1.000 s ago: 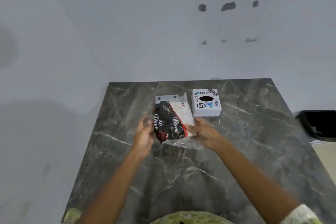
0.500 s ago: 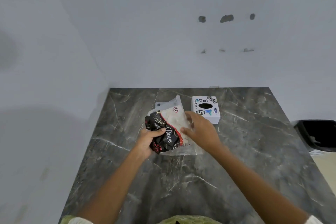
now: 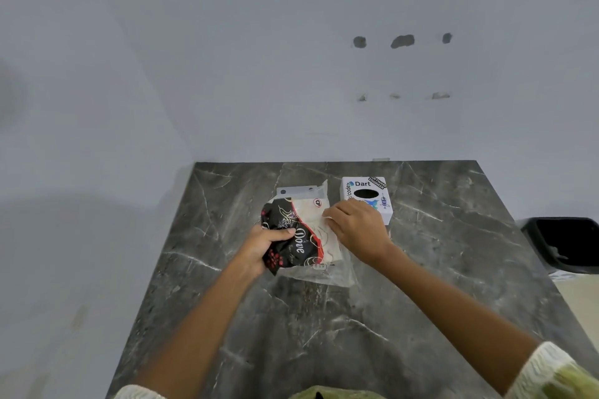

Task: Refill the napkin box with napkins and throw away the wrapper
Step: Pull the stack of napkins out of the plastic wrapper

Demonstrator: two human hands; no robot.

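A napkin pack (image 3: 304, 236) in a black, red and clear wrapper lies on the dark marble table (image 3: 437, 253), white napkins showing through its right half. My left hand (image 3: 262, 244) grips the black left side of the wrapper. My right hand (image 3: 355, 228) pinches the clear right side of the pack with closed fingertips. Just behind my right hand stands the white napkin box (image 3: 368, 193) with a dark oval slot on top; its near edge is hidden by that hand.
A black waste bin (image 3: 565, 244) stands on the floor past the table's right edge. A flat white piece (image 3: 299, 192) lies behind the pack. Grey walls close off the back and left of the table.
My left hand has shifted its grip over the black side of the wrapper. My right hand has moved from the pack's near right corner up onto its right side, in front of the box.
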